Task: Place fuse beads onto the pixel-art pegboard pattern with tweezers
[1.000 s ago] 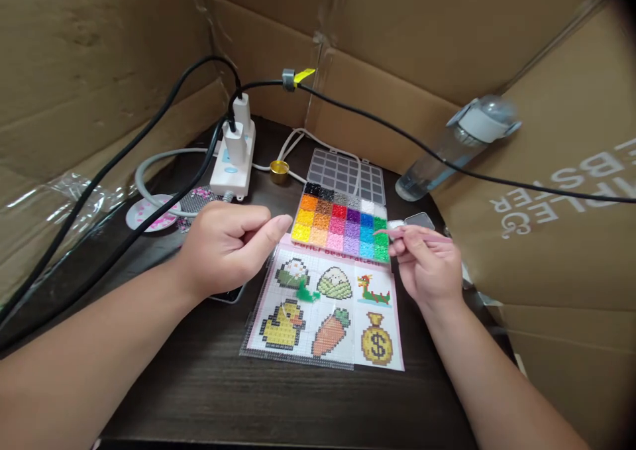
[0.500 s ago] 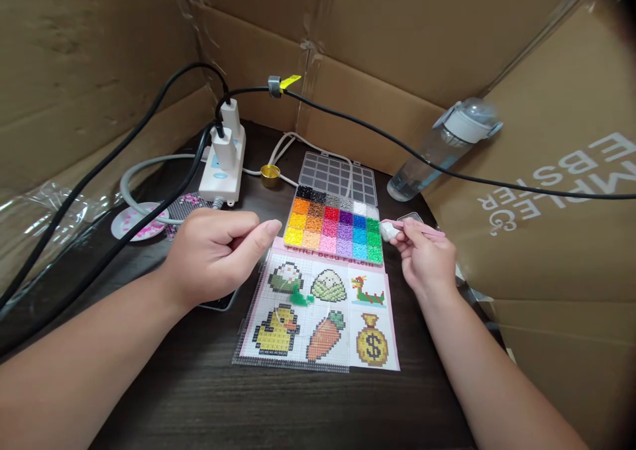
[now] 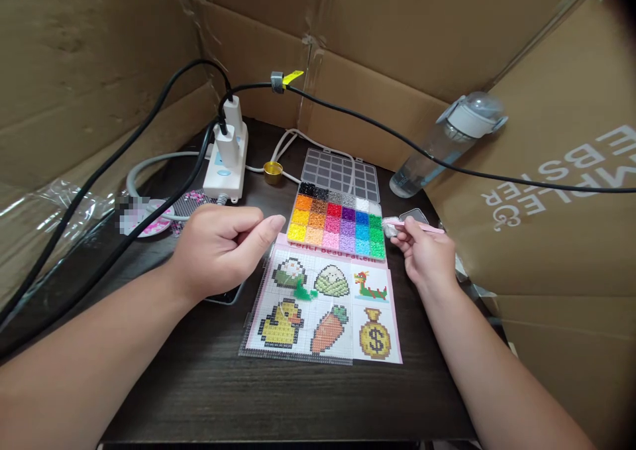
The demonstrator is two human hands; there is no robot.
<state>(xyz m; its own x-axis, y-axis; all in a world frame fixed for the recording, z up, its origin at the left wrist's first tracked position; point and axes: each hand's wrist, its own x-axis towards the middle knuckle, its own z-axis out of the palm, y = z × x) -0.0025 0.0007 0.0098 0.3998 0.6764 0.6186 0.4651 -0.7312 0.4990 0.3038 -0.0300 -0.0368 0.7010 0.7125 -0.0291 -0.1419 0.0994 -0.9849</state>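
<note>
Pattern sheet point(image 3: 322, 311) lies flat at the middle of the worktop point(image 3: 209, 397). Bead tray point(image 3: 338, 228) sits directly behind it, touching its far edge, open lid point(image 3: 340, 173) behind the tray. Power strip point(image 3: 226, 165) stands behind and to the left. Bottle point(image 3: 442, 148) leans at right rear against cardboard point(image 3: 546, 225).

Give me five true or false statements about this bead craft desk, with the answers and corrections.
1. The right hand holds a pink tool by the bead box. True.
2. The bead box's lid is closed. False: it lies open behind the compartments.
3. The pattern sheet shows a duck, a carrot and a money bag. True.
4. The water bottle stands upright on the table. False: it leans against the cardboard.
5. The left hand rests inside the bead box. False: it is loosely curled left of the box, at the sheet's edge.
</note>
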